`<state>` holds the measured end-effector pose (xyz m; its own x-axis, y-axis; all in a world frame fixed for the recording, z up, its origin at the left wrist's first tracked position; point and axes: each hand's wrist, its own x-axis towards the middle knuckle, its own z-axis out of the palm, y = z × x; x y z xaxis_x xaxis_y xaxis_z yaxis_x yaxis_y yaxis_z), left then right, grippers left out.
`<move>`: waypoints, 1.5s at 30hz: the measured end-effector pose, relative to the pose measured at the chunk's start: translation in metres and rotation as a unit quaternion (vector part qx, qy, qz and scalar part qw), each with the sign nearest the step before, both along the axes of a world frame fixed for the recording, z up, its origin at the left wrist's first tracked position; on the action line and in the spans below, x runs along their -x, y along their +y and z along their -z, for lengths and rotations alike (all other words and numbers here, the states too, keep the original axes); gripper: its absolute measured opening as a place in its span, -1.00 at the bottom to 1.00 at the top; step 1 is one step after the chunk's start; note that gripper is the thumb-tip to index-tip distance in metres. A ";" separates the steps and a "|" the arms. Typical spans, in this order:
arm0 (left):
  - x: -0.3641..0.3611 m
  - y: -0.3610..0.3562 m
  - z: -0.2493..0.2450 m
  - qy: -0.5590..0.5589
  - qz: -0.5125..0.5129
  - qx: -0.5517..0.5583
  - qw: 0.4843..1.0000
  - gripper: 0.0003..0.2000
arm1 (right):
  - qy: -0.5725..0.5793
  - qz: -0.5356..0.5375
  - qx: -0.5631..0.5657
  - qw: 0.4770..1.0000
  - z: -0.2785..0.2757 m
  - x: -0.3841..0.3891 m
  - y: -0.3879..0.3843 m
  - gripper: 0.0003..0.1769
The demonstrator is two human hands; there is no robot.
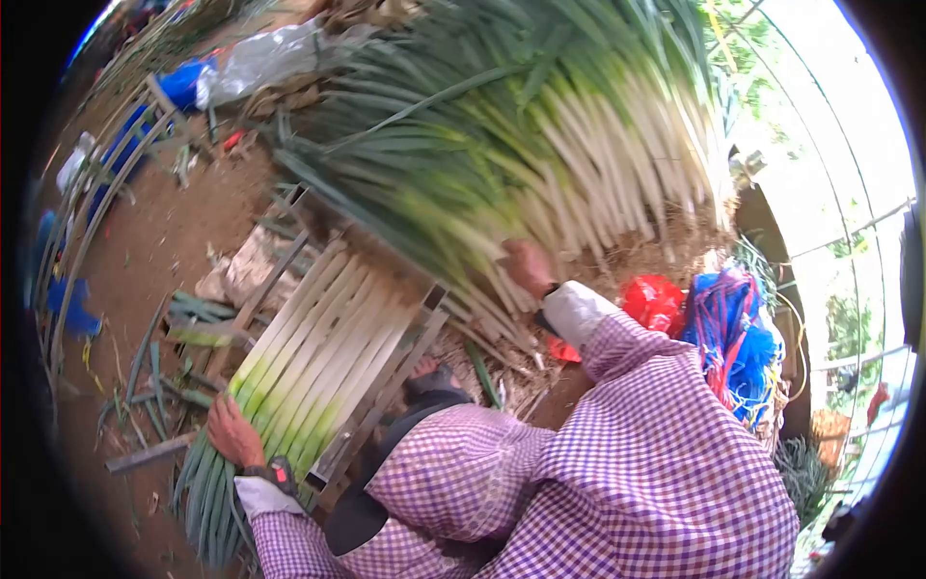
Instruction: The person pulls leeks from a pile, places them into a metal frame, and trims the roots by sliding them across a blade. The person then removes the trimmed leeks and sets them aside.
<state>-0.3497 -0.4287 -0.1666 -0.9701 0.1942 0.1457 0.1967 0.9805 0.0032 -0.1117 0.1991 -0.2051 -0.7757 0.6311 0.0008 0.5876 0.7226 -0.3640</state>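
Several trimmed leeks [323, 338] lie side by side in a metal-edged frame, white ends up and green leaves hanging over the lower left edge. My left hand [234, 431] rests on the green part at the frame's lower left, fingers bent over the outer stalks. My right hand [529, 267] is at the lower edge of a big pile of untrimmed leeks [617, 145], its fingers closed round a stalk; motion blurs this spot.
Red plastic [654, 304] and a bundle of blue and red netting [735, 338] lie right of my right arm. Cut leaves and wooden bars [217, 333] are left of the frame. Silvery plastic [265, 66] lies at the upper left.
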 end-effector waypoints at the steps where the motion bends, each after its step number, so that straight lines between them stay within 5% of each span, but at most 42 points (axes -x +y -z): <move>1: 0.000 -0.003 0.002 0.003 0.006 0.006 1.000 -0.63 | -0.060 0.018 0.002 0.998 -0.007 0.002 -0.007 -0.65; 4: 0.004 -0.017 0.015 0.037 0.047 0.061 0.996 -0.66 | 0.012 0.014 0.011 1.000 0.006 -0.008 -0.005 -0.69; 9: 0.000 -0.014 0.013 0.039 0.053 0.129 0.989 -0.67 | 0.057 0.035 -0.078 0.995 -0.093 -0.004 0.020 -0.69; 12: 0.001 -0.010 0.011 0.011 0.009 0.061 0.998 -0.67 | 0.139 0.080 -0.145 0.976 -0.161 -0.017 0.067 -0.63; 14: 0.001 -0.007 0.007 -0.001 -0.002 0.057 0.998 -0.67 | 0.100 0.150 -0.155 0.971 -0.197 -0.028 0.098 -0.54; 20: 0.000 -0.009 0.010 0.014 0.014 0.100 0.995 -0.66 | -0.023 0.219 -0.161 0.962 -0.191 -0.028 0.149 -0.52; 29: 0.002 -0.013 0.014 0.017 0.034 0.139 0.989 -0.66 | -0.083 0.241 0.004 0.967 -0.210 -0.013 0.190 -0.47; 33: 0.006 -0.017 0.020 0.020 0.023 0.103 0.994 -0.64 | -0.019 0.117 0.282 0.952 -0.268 -0.018 0.163 -0.59; 36: 0.007 -0.019 0.024 0.023 0.023 0.083 0.996 -0.62 | -0.029 0.106 0.304 0.946 -0.265 -0.011 0.144 -0.55; 40: 0.007 -0.019 0.022 0.016 0.019 0.054 0.998 -0.61 | 0.202 0.218 0.300 0.906 -0.197 0.020 0.139 -0.57; 45: 0.006 -0.017 0.021 0.027 0.017 0.041 0.999 -0.61 | 0.235 0.199 0.068 0.949 -0.158 0.060 0.162 -0.35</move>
